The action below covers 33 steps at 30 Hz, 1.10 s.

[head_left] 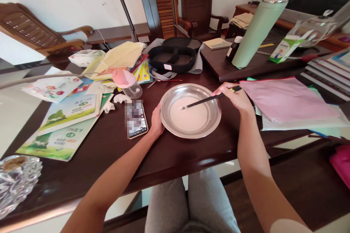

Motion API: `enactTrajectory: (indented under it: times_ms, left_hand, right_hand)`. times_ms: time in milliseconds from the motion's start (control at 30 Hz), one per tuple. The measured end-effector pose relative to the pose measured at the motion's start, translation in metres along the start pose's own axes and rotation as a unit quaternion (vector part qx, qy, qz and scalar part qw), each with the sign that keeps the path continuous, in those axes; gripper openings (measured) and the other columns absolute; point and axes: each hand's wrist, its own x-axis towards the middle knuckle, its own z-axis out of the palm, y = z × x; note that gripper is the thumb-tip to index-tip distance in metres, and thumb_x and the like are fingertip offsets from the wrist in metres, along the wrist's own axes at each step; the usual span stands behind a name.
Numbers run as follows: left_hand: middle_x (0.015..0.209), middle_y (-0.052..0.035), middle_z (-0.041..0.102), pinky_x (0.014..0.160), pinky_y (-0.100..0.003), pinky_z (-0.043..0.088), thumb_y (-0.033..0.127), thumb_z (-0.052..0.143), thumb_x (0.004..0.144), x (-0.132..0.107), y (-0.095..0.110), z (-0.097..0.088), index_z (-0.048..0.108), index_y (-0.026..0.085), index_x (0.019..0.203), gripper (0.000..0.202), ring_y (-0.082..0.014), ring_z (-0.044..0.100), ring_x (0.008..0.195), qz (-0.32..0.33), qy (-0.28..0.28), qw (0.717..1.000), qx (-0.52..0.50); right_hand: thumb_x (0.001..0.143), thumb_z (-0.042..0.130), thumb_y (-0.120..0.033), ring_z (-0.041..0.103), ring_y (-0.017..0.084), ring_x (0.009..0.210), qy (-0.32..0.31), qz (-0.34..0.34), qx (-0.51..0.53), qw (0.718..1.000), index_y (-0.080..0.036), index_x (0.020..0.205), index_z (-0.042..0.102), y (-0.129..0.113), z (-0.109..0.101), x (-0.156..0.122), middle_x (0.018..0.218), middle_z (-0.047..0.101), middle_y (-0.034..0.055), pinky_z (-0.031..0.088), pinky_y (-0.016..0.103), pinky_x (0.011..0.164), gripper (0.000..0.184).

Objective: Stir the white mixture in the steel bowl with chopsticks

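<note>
A shallow steel bowl (216,116) holding a white batter sits on the dark wooden table (115,145) in front of me. My right hand (237,96) is closed round a pair of dark chopsticks (205,100) whose tips dip into the white batter. My left hand (156,120) is cupped against the bowl's left rim, steadying it, fingers curled round the edge. A phone (136,119) lies flat just left of that hand.
Books and papers (68,116) cover the table's left side, with a pink-lidded cup (128,83) and a black lunch box (172,58) behind the bowl. A pink folder (287,98), a green flask (254,29) and a glass ashtray (16,178) stand around. Wooden chairs line the wall.
</note>
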Motion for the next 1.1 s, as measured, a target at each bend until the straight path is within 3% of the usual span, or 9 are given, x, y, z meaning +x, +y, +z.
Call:
enactTrajectory:
  times_ms: [67, 133, 333, 467, 567, 700, 767, 967, 1100]
  left_hand:
    - [0.082, -0.0014, 0.079, 0.088, -0.035, 0.058, 0.051, 0.080, 0.071, 0.000, 0.000, 0.000, 0.074, 0.022, 0.078, 0.030, -0.0262, 0.074, 0.092, 0.002, 0.006, 1.000, -0.003]
    - [0.082, -0.0017, 0.079, 0.089, -0.035, 0.058, 0.050, 0.080, 0.071, 0.000, 0.000, 0.000, 0.074, 0.023, 0.076, 0.028, -0.0268, 0.074, 0.094, 0.003, 0.013, 1.000, -0.004]
    - [0.084, -0.0011, 0.082, 0.092, -0.035, 0.060, 0.047, 0.079, 0.074, 0.000, 0.001, -0.001, 0.076, 0.023, 0.075, 0.024, -0.0277, 0.075, 0.098, 0.008, 0.021, 1.000, 0.007]
    - [0.086, -0.0018, 0.082, 0.090, -0.035, 0.060, 0.045, 0.078, 0.074, 0.000, 0.001, 0.000, 0.079, 0.022, 0.078, 0.023, -0.0267, 0.076, 0.097, 0.007, 0.021, 1.000, -0.007]
    - [0.085, -0.0015, 0.082, 0.090, -0.035, 0.061, 0.045, 0.079, 0.073, -0.001, 0.001, 0.001, 0.078, 0.022, 0.077, 0.023, -0.0264, 0.075, 0.095, 0.000, 0.019, 1.000, -0.012]
    - [0.083, -0.0007, 0.081, 0.087, -0.034, 0.060, 0.047, 0.080, 0.071, -0.001, 0.002, 0.001, 0.076, 0.022, 0.075, 0.026, -0.0247, 0.074, 0.089, -0.001, 0.029, 1.000, -0.006]
    - [0.081, -0.0007, 0.080, 0.087, -0.034, 0.060, 0.048, 0.081, 0.071, -0.001, 0.002, 0.001, 0.075, 0.022, 0.075, 0.027, -0.0251, 0.074, 0.090, -0.002, 0.029, 1.000, -0.006]
    - [0.080, -0.0004, 0.081, 0.087, -0.035, 0.061, 0.047, 0.081, 0.070, -0.001, 0.002, 0.002, 0.077, 0.022, 0.076, 0.027, -0.0252, 0.074, 0.087, -0.003, 0.027, 1.000, -0.007]
    - [0.078, -0.0001, 0.080, 0.090, -0.036, 0.061, 0.046, 0.080, 0.071, -0.001, 0.002, 0.002, 0.076, 0.022, 0.074, 0.024, -0.0267, 0.076, 0.092, -0.003, 0.023, 1.000, -0.006]
  right_hand:
    - [0.083, 0.081, -0.075, 0.080, 0.027, 0.076, 0.057, -0.008, 0.000, 0.998, -0.027, 0.065, 0.075, 0.002, -0.006, -0.001, 0.070, 0.080, 0.0037, 0.062, 0.045, 0.090, 0.052]
    - [0.084, 0.079, -0.075, 0.077, 0.026, 0.070, 0.075, -0.014, 0.016, 0.997, -0.027, 0.060, 0.072, 0.003, -0.010, -0.002, 0.064, 0.076, 0.0035, 0.062, 0.044, 0.085, 0.055]
    - [0.081, 0.082, -0.076, 0.080, 0.028, 0.077, -0.059, 0.008, 0.025, 0.998, -0.026, 0.066, 0.077, -0.003, 0.002, -0.001, 0.071, 0.081, 0.0051, 0.064, 0.042, 0.083, 0.052]
    - [0.084, 0.082, -0.072, 0.081, 0.027, 0.079, 0.024, 0.001, 0.004, 1.000, -0.027, 0.067, 0.076, -0.001, -0.002, -0.001, 0.073, 0.082, 0.0032, 0.064, 0.043, 0.090, 0.049]
    - [0.087, 0.080, -0.071, 0.078, 0.024, 0.070, 0.063, -0.009, 0.022, 0.998, -0.027, 0.061, 0.072, 0.003, -0.010, -0.003, 0.067, 0.078, 0.0023, 0.063, 0.042, 0.086, 0.052]
    - [0.086, 0.081, -0.071, 0.080, 0.025, 0.074, -0.026, -0.004, 0.028, 0.999, -0.026, 0.064, 0.075, 0.001, -0.004, -0.003, 0.070, 0.080, 0.0039, 0.063, 0.041, 0.083, 0.051]
    - [0.084, 0.082, -0.072, 0.081, 0.027, 0.079, -0.040, -0.004, 0.016, 0.999, -0.026, 0.068, 0.077, -0.001, 0.001, -0.001, 0.074, 0.082, 0.0046, 0.064, 0.042, 0.086, 0.049]
    - [0.087, 0.079, -0.071, 0.079, 0.027, 0.072, 0.056, -0.016, 0.013, 0.998, -0.026, 0.062, 0.073, 0.004, -0.009, -0.002, 0.067, 0.078, 0.0036, 0.063, 0.044, 0.085, 0.053]
    - [0.085, 0.080, -0.072, 0.080, 0.027, 0.075, -0.034, -0.006, 0.027, 0.999, -0.026, 0.064, 0.075, 0.003, -0.005, -0.002, 0.070, 0.080, 0.0049, 0.063, 0.042, 0.081, 0.052]
